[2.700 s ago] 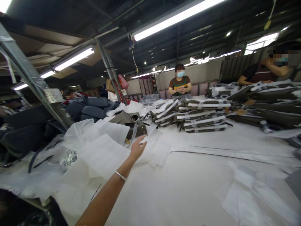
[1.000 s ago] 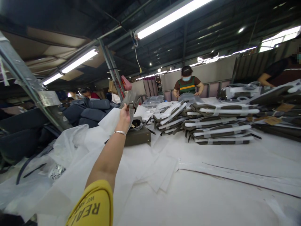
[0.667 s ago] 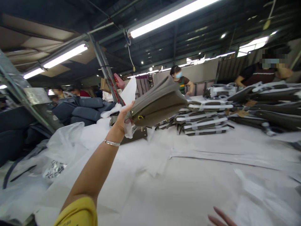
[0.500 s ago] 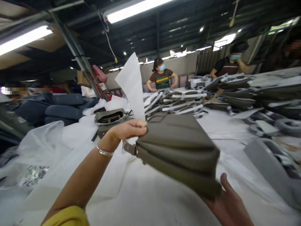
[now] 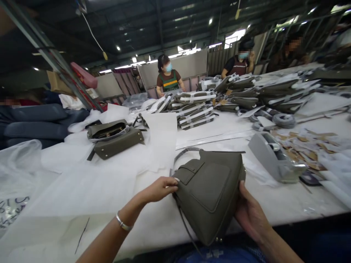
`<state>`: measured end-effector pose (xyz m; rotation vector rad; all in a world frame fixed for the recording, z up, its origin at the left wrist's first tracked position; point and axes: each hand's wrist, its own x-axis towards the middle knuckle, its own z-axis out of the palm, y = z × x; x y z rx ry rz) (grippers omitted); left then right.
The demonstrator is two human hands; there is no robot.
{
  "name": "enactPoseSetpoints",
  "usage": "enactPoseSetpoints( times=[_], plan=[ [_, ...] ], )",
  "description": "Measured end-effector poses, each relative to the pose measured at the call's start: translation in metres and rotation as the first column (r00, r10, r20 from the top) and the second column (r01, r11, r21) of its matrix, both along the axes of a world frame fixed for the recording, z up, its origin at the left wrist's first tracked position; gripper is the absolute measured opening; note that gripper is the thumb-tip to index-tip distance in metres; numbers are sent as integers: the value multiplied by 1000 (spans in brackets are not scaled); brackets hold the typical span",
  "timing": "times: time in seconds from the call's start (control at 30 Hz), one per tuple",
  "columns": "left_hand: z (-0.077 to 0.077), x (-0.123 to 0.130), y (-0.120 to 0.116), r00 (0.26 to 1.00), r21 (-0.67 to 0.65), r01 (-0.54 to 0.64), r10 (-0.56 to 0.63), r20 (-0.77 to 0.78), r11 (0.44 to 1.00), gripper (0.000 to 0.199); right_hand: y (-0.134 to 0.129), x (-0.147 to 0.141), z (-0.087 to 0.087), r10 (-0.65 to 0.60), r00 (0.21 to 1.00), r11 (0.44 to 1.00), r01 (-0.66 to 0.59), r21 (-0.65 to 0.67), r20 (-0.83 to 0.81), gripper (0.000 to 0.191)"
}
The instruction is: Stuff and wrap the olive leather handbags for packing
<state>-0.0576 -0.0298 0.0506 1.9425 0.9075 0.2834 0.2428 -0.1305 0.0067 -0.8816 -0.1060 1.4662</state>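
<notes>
An olive-grey handbag is tilted over the table's near edge, its stitched pocket facing me and a wrapped handle arching at the top left. My left hand pinches the bag's left side between thumb and fingers. Against the bag's right side rests my right hand, thumb in front and the other fingers partly hidden behind it. A thin strap hangs down below the left side. Beyond the bag, a white paper sheet lies on the table.
A second olive bag lies on its side at left. Stacked wrapped bags fill the table's back. A grey tape dispenser stands at right beside scattered brown pieces. Clear plastic covers the left. Co-workers are across the table.
The bag has come down and turned, so its pocketed face now shows. The white sheet, upright before, now lies on the table. My view has swung right and down.
</notes>
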Motion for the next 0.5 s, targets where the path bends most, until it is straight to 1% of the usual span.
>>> enactPoseSetpoints(
  times=[0.1,0.2,0.27,0.3,0.33,0.4,0.43,0.47,0.5],
  plan=[
    [-29,20,-21,992,103,-124,122,24,987,32,9,-2,1,20,995,1000,-21,3,102,49],
    [-55,40,-37,965,173,-260,252,71,950,28,13,3,-9,83,985,994,-72,-77,149,50],
    [-65,51,-44,940,215,-340,322,113,916,26,16,8,-12,117,978,988,-97,-122,171,53],
    [-67,57,-46,927,233,-372,348,136,899,25,18,11,-10,110,974,989,-87,-120,198,54],
    [-68,62,-49,916,249,-399,369,159,883,24,21,15,-5,84,968,993,-62,-96,238,55],
    [-66,71,-52,891,280,-450,405,205,848,23,25,23,16,-9,934,1000,8,3,357,56],
    [-65,76,-54,879,294,-472,419,226,831,23,27,27,31,-62,902,997,34,74,428,56],
    [-65,79,-56,868,307,-493,432,246,814,22,28,32,47,-111,859,986,32,164,500,55],
    [-65,83,-59,858,322,-508,439,265,799,24,28,35,65,-153,792,969,4,246,591,52]
  ],
)
